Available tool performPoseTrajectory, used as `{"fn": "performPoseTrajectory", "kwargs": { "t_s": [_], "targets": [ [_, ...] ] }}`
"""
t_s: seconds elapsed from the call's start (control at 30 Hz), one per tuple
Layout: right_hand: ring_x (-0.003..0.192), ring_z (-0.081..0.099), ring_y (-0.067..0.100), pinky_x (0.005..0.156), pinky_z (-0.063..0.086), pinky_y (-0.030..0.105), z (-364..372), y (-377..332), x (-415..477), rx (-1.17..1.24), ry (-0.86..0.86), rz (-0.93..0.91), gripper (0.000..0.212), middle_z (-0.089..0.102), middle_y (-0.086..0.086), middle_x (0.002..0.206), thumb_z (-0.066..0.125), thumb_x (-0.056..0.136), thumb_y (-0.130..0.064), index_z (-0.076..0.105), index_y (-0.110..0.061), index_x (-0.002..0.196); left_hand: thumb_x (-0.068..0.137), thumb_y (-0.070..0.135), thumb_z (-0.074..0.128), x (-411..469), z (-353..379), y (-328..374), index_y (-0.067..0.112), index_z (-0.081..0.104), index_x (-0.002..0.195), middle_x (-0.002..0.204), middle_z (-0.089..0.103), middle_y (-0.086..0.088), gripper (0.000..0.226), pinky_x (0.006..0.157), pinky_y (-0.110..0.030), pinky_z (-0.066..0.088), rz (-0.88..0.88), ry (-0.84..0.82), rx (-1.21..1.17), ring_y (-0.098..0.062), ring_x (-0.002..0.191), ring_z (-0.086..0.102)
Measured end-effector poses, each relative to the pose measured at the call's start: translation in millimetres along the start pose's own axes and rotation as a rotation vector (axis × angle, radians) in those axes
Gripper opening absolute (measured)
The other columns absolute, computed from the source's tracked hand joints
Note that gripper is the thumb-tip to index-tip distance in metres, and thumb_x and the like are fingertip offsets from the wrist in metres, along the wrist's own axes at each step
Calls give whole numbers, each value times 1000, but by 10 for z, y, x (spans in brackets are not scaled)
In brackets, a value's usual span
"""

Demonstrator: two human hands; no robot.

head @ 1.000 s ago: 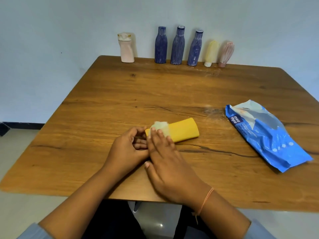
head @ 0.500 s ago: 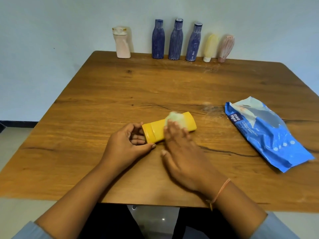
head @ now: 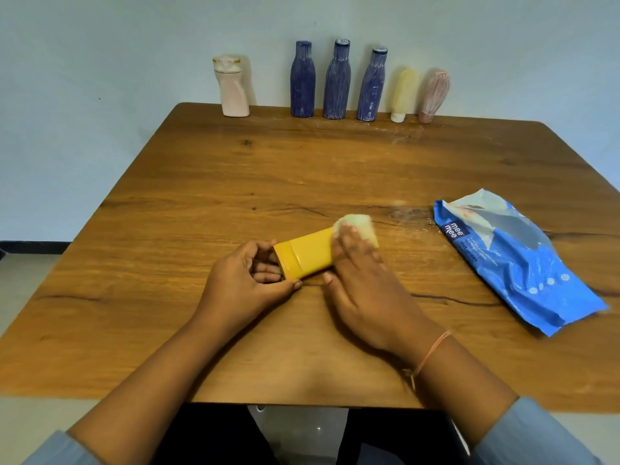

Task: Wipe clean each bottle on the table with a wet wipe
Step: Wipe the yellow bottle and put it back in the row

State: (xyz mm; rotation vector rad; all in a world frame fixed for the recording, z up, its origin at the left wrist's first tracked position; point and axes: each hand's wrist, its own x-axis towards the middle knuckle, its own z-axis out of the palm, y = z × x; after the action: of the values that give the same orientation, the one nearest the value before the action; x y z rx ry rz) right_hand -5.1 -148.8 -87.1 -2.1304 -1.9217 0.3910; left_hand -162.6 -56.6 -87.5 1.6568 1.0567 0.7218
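Observation:
A yellow bottle (head: 307, 255) lies on its side on the wooden table (head: 302, 169), cap end toward me on the left. My left hand (head: 246, 286) grips that cap end with curled fingers and thumb. My right hand (head: 365, 290) presses a crumpled white wet wipe (head: 357, 225) onto the bottle's far end with its fingers laid over it. Along the far edge stand a pale pink bottle (head: 232, 87), three dark blue bottles (head: 336, 82), a cream tube (head: 403, 95) and a pink tube (head: 433, 95), all streaked with white dust.
A blue wet-wipes pack (head: 513, 260) lies at the right side of the table. White dust smears mark the wood near the pack and before the far bottles. The wall stands right behind the bottle row.
My right hand has slid the wipe along the yellow bottle from the cap end to the far end. My left hand has kept its hold on the cap end.

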Motion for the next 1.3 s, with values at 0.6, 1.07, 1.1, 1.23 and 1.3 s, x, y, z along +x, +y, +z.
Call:
{"fn": "performPoseTrajectory", "kwargs": {
  "t_s": [0.6, 1.07, 1.1, 1.23, 1.3],
  "targets": [
    [139, -24, 9, 114, -15, 29, 142, -267, 26, 84, 39, -76, 73, -20, 2, 154, 6, 89, -56, -8, -14, 148, 63, -3, 80, 1, 11, -43, 16, 56, 108, 82, 65, 5, 55, 61, -6, 49, 40, 26, 17, 7, 63, 61],
    [143, 0, 10, 116, -7, 31, -199, 173, 95, -45, 39, -59, 68, 5, -3, 157, 45, 92, -29, 9, -20, 149, 61, 12, 84, -42, 4, -9, 9, 58, 94, 74, 62, 0, 42, 53, -10, 48, 44, 30, 48, 1, 57, 55],
    [142, 5, 10, 117, -3, 34, -212, 170, 92, -44, 55, -60, 65, 13, -3, 156, 46, 92, -30, 14, -21, 148, 63, 14, 83, -45, 1, -7, 6, 59, 92, 72, 61, -1, 39, 52, -10, 46, 54, 22, 54, 1, 56, 53],
    [134, 25, 17, 115, 12, 41, -205, 112, 105, -95, 150, -72, 51, 36, -1, 143, 44, 92, -28, 32, -20, 141, 66, 34, 79, -109, 18, 1, 3, 59, 79, 65, 57, 1, 39, 49, -9, 41, 135, 37, 88, -1, 52, 49],
    [127, 33, 20, 110, 19, 39, -213, 108, 118, -71, 178, -91, 47, 43, 1, 135, 42, 89, -24, 39, -19, 136, 62, 59, 73, -143, -4, -21, 15, 61, 81, 73, 57, 8, 49, 55, -7, 41, 229, 72, 173, 0, 59, 52]
  ]
}}
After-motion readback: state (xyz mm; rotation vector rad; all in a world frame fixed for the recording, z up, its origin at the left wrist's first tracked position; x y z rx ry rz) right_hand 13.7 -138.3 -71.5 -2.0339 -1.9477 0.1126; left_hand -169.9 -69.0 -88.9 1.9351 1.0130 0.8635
